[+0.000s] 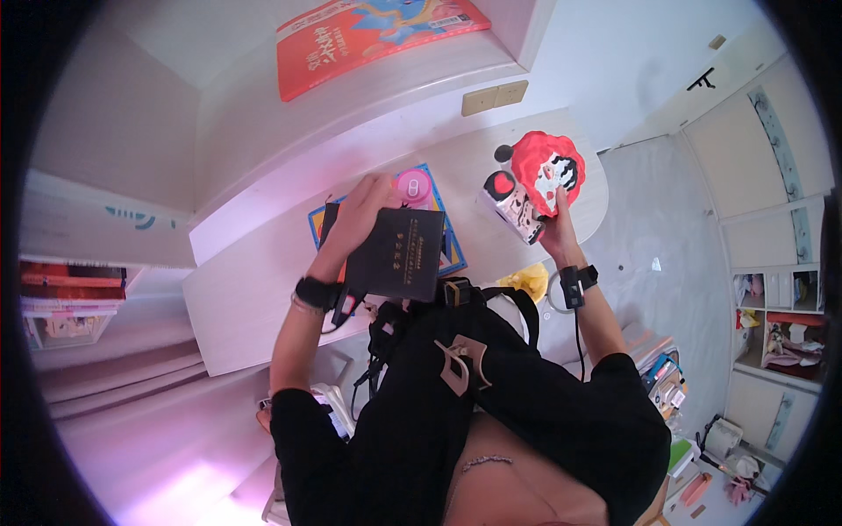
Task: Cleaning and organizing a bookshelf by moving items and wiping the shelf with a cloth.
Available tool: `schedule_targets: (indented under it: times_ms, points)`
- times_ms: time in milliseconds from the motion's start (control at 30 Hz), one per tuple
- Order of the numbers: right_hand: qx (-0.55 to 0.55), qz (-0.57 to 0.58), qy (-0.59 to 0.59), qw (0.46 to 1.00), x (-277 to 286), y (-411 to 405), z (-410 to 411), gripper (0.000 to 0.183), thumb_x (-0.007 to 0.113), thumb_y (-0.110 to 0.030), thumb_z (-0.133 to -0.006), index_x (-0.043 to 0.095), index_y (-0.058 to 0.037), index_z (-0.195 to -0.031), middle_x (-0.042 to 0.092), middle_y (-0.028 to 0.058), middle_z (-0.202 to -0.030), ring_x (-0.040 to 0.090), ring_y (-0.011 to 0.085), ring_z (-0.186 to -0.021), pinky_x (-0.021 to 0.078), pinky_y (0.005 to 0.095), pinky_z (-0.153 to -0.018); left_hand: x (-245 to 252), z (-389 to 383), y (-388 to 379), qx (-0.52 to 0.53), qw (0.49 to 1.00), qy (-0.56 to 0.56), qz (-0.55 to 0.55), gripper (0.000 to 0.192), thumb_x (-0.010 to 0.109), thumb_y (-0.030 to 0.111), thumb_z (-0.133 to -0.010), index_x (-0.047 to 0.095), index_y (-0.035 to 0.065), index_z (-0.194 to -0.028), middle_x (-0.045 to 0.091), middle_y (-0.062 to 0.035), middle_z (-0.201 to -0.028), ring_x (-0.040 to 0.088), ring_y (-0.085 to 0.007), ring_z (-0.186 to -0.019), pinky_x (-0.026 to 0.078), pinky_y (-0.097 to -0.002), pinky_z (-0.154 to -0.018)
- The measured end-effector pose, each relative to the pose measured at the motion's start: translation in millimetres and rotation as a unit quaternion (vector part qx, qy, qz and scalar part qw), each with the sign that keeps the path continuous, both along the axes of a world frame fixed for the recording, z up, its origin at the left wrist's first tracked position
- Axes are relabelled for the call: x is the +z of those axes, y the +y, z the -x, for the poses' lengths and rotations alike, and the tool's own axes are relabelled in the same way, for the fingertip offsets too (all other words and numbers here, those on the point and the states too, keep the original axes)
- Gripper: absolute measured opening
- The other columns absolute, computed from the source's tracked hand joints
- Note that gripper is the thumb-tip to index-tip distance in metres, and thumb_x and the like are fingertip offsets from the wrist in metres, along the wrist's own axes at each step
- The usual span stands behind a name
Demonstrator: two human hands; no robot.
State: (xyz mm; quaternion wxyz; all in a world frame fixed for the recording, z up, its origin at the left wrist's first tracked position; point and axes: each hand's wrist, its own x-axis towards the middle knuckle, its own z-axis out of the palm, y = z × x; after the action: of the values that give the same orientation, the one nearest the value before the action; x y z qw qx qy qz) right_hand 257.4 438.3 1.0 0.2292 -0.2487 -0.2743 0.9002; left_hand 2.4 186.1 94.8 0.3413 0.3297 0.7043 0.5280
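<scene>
My left hand (362, 214) lies over the upper left part of a black booklet (401, 256) with gold writing; its fingertips reach a pink round object (413, 187), and whether they grip anything is unclear. Beneath the booklet lies a colourful blue-edged board or book (455, 253). My right hand (559, 230) holds a red scalloped item with a black-and-white figure (543, 167) by its lower edge. Just left of that hand is a patterned cylindrical item (514, 209) with a red heart on a black end; whether the hand also holds it is unclear.
The pale desk (243, 296) has a rounded right end. A red book (381, 39) rests on the shelf above, near a wall socket plate (495, 98). Something yellow (529, 283) is at the desk's near edge. Cabinets (776, 289) and stacked items (664, 388) stand to the right.
</scene>
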Motion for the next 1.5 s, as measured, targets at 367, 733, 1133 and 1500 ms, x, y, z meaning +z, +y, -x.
schedule_targets:
  times_ms: [367, 733, 1133, 1500]
  points:
    - [-0.071, -0.394, -0.177, 0.899, -45.1, 18.3, -2.1, 0.062, 0.078, -0.009, -0.069, 0.047, 0.0012, -0.122, 0.058, 0.0097, -0.112, 0.057, 0.0152, -0.100, 0.0456, 0.0287, -0.087, -10.9, 6.2, -79.6, 0.145, 0.986, -0.051, 0.061, 0.051, 0.035, 0.043, -0.097, 0.051, -0.0009, -0.118, 0.063, -0.0138, -0.102, 0.062, -0.0201, -0.094, 0.046, -0.0306, -0.087]
    - [-0.038, -0.511, -0.212, 0.832, -69.9, 19.9, 10.9, 0.079, 0.083, -0.018, -0.061, 0.045, -0.0007, -0.127, 0.056, 0.0134, -0.117, 0.055, 0.0201, -0.107, 0.0443, 0.0313, -0.091, -10.2, -1.0, -92.8, 0.190, 0.977, -0.035, 0.087, 0.048, 0.035, 0.041, -0.097, 0.052, 0.0002, -0.116, 0.064, -0.0129, -0.100, 0.062, -0.0185, -0.093, 0.046, -0.0305, -0.087]
    - [0.107, -0.349, -0.097, 0.926, 38.6, 10.1, 12.8, 0.069, 0.078, -0.011, -0.065, 0.045, 0.0006, -0.125, 0.058, 0.0065, -0.114, 0.055, 0.0144, -0.103, 0.0443, 0.0301, -0.089, 4.6, -11.7, -62.6, 0.147, 0.988, 0.026, 0.048, 0.034, 0.042, 0.028, -0.097, 0.052, -0.0011, -0.113, 0.064, -0.0118, -0.097, 0.062, -0.0175, -0.089, 0.045, -0.0276, -0.084]
    - [0.113, -0.392, -0.031, 0.912, 102.9, -14.9, 11.2, 0.104, 0.088, -0.016, -0.048, 0.033, -0.0018, -0.135, 0.051, 0.0073, -0.124, 0.050, 0.0163, -0.114, 0.0398, 0.0321, -0.097, 101.4, -65.2, 0.2, 0.044, 0.861, 0.487, -0.143, 0.024, 0.074, -0.002, -0.068, 0.064, 0.0030, -0.089, 0.063, -0.0085, -0.083, 0.060, -0.0224, -0.075, 0.048, -0.0291, -0.067]
